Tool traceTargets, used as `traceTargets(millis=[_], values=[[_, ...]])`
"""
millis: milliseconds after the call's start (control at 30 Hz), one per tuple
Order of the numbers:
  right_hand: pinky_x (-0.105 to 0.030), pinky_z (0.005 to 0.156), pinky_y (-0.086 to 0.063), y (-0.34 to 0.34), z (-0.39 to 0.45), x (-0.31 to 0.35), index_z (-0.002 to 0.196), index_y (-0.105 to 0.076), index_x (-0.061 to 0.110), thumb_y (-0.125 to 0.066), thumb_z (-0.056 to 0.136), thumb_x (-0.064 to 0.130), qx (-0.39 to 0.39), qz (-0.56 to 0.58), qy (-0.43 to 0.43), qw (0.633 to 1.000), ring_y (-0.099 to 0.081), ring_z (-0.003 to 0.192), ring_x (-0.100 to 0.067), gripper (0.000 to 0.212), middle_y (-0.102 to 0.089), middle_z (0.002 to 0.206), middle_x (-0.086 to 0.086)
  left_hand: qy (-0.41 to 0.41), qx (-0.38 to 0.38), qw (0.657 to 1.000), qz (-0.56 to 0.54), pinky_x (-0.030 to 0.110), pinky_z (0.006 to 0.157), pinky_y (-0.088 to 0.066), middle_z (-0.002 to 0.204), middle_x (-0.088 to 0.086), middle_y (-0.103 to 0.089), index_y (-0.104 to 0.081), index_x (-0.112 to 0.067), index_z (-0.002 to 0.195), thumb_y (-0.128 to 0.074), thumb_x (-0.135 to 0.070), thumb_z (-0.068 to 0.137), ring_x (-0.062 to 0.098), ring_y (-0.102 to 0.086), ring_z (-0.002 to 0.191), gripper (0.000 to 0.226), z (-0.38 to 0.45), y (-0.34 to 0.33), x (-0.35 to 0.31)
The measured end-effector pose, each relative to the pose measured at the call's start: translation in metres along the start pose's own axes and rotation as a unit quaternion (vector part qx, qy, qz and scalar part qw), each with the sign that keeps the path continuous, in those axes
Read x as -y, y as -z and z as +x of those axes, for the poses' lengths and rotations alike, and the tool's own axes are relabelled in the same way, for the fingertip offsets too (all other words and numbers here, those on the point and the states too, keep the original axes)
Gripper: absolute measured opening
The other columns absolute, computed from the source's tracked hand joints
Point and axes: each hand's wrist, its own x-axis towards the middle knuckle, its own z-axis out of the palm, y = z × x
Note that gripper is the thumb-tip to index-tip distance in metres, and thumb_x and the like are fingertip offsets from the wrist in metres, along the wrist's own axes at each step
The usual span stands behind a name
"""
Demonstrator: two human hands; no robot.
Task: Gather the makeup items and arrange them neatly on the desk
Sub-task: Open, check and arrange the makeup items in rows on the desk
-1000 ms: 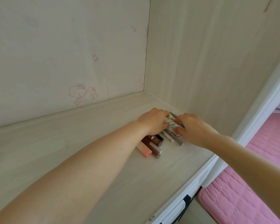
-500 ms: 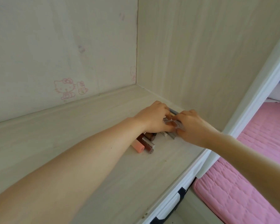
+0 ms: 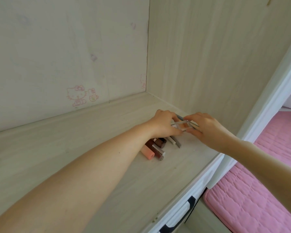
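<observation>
**Two hands held a clear makeup case above a row of tubes on a pale desk**

Head view: much was hidden. The left hand [image 3: 165, 124] and its forearm covered the upper ends of the makeup tubes [image 3: 155, 147], so only their lower ends showed — one peach-pink, the others brown and dark red, lying side by side and touching. Two thin pale sticks [image 3: 175, 142] poked out beside them; what they were could not be made out. A dark slim item [image 3: 181, 117] showed only as a sliver between the hands, near the side panel.

The clear case [image 3: 233, 128]... sat between the hands: a small see-through rectangular case [image 3: 183, 127] with a peach tint inside. The left hand's fingers pinched its left end and the right hand [image 3: 207, 130] gripped its right end — both hands grasping it, close to the desk's far right corner. Whether it touched the desk [image 3: 107, 165] could not be told.

A faint pink cartoon cat drawing [image 3: 77, 95] marked the back panel. A pink quilted mat [image 3: 252, 199] lay lower right, cut off by the frame.
</observation>
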Motion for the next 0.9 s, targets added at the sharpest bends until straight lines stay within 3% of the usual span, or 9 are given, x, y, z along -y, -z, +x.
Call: traceTargets(millis=[133, 267, 400, 567, 667, 800, 900], values=[[-0.023, 0.082, -0.042, 0.008, 0.003, 0.018, 0.119, -0.062, 0.018, -0.062, 0.09, 0.031, -0.02, 0.063, -0.031, 0.997, -0.057, 0.098, -0.014, 0.032, -0.063, 0.108, 0.002, 0.02, -0.036, 0.993, -0.108, 0.023, 0.083, -0.04, 0.114, -0.005, -0.06, -0.062, -0.026, 0.102, -0.078, -0.037, 0.073, 0.01, -0.052, 0.111, 0.035, -0.02, 0.014, 0.0], [-0.019, 0.086, -0.045, 0.015, 0.004, 0.044, 0.111, -0.066, 0.025, -0.062, 0.09, 0.027, -0.015, 0.198, -0.055, 0.979, -0.063, 0.096, -0.002, 0.021, -0.067, 0.104, 0.011, 0.045, -0.055, 0.973, -0.22, 0.017, 0.083, -0.043, 0.105, -0.007, -0.064, -0.063, -0.016, 0.107, -0.078, -0.033, 0.078, 0.003, -0.059, 0.098, 0.037, -0.055, 0.035, -0.003], [-0.014, 0.081, -0.047, 0.017, 0.005, 0.082, 0.106, -0.067, 0.025, -0.063, 0.09, 0.026, -0.011, 0.315, -0.059, 0.947, -0.064, 0.089, 0.005, 0.017, -0.069, 0.101, 0.014, 0.064, -0.119, 0.944, -0.303, 0.023, 0.079, -0.048, 0.103, 0.001, -0.071, -0.063, -0.018, 0.104, -0.078, -0.036, 0.077, 0.01, -0.066, 0.096, 0.035, -0.092, 0.05, 0.003], [-0.02, 0.081, -0.054, 0.007, 0.009, 0.141, 0.111, -0.067, 0.02, -0.061, 0.092, 0.025, 0.006, 0.36, -0.033, 0.932, -0.066, 0.09, 0.002, 0.021, -0.069, 0.107, 0.011, 0.083, -0.187, 0.915, -0.346, 0.041, 0.098, -0.05, 0.097, -0.003, -0.074, -0.066, -0.02, 0.101, -0.078, -0.037, 0.074, 0.011, -0.068, 0.098, 0.035, -0.146, 0.074, 0.019], [-0.011, 0.07, -0.05, -0.002, 0.007, 0.175, 0.108, -0.067, 0.023, -0.061, 0.091, 0.026, 0.03, 0.377, -0.001, 0.926, -0.066, 0.083, 0.007, 0.018, -0.069, 0.102, 0.015, 0.089, -0.214, 0.91, -0.343, 0.04, 0.098, -0.05, 0.093, -0.003, -0.075, -0.065, -0.018, 0.101, -0.078, -0.031, 0.077, 0.01, -0.069, 0.096, 0.03, -0.186, 0.089, 0.029], [-0.032, 0.088, -0.054, -0.012, 0.005, 0.222, 0.11, -0.067, 0.025, -0.061, 0.09, 0.029, 0.081, 0.39, 0.037, 0.917, -0.065, 0.096, 0.002, 0.021, -0.068, 0.108, 0.016, 0.094, -0.257, 0.908, -0.317, 0.028, 0.086, -0.054, 0.097, 0.001, -0.074, -0.062, -0.014, 0.106, -0.077, -0.021, 0.08, 0.009, -0.07, 0.088, 0.031, -0.239, 0.103, 0.038], [-0.043, 0.091, -0.054, -0.018, 0.001, 0.253, 0.105, -0.068, 0.034, -0.06, 0.086, 0.044, 0.114, 0.381, 0.044, 0.917, -0.066, 0.098, -0.003, 0.024, -0.07, 0.103, 0.018, 0.085, -0.285, 0.906, -0.3, 0.027, 0.083, -0.055, 0.095, 0.002, -0.074, -0.063, -0.012, 0.103, -0.078, -0.013, 0.078, 0.014, -0.072, 0.086, 0.03, -0.274, 0.109, 0.046]])
